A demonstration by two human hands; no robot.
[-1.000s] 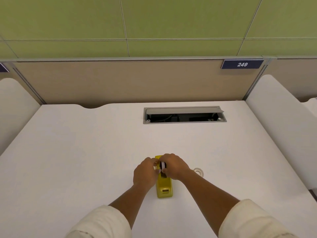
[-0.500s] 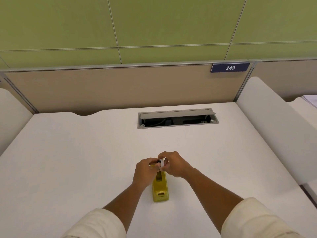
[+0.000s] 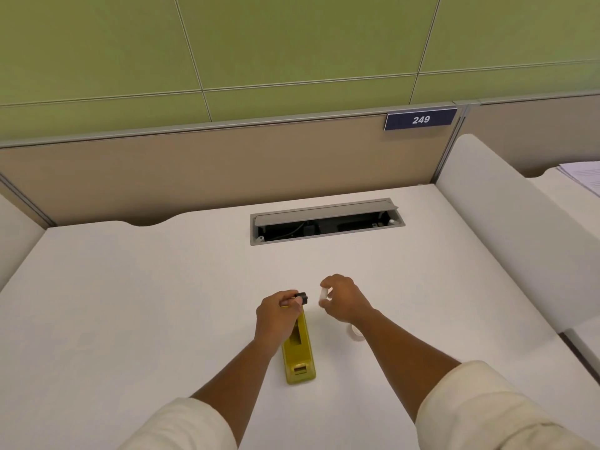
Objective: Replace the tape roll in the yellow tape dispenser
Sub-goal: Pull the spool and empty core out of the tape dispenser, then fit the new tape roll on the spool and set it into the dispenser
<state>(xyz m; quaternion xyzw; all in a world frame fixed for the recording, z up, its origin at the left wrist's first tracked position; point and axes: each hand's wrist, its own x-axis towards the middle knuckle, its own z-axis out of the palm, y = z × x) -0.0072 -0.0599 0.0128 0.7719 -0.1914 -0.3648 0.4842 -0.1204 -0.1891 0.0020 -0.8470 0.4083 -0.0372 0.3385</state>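
The yellow tape dispenser (image 3: 300, 354) lies on the white desk (image 3: 130, 303), its roll well open and bare. My left hand (image 3: 276, 315) hovers over the dispenser's far end and pinches a small black spool core (image 3: 302, 298). My right hand (image 3: 344, 300), a little to the right, holds a white tape ring (image 3: 323, 295) between its fingertips. The core and ring are apart. Another tape roll (image 3: 356, 332) lies on the desk, partly hidden under my right wrist.
A grey cable hatch (image 3: 326, 219) stands open at the back of the desk. White side dividers (image 3: 506, 228) flank the desk, and a beige partition with a sign 249 (image 3: 420, 119) closes the back. Papers (image 3: 584, 177) lie on the neighbouring desk at right.
My hands were together above the dispenser holding the ring on the core. They have since separated: the left keeps the black core, the right carries the white ring off to the right.
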